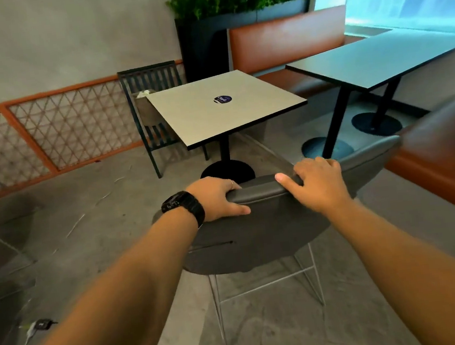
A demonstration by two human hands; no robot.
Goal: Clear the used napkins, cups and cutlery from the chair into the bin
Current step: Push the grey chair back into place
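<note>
A grey upholstered chair (259, 231) with thin wire legs stands in front of me, its back towards me. My left hand (218, 198) grips the top edge of its backrest, thumb on my side and fingers over the far side. My right hand (316, 183) holds the same edge further right. The seat of this chair is hidden behind its backrest. Across the small table, a dark slatted chair (149, 81) holds a grey bin (148, 110) with white crumpled napkins (142, 94) showing at its top.
A light square pedestal table (199, 112) with a round dark sticker stands just beyond the grey chair. A dark table (384, 58) and an orange bench (290, 38) are to the right, a planter behind. A padded orange seat edge juts in at right. A cable lies on the floor at lower left.
</note>
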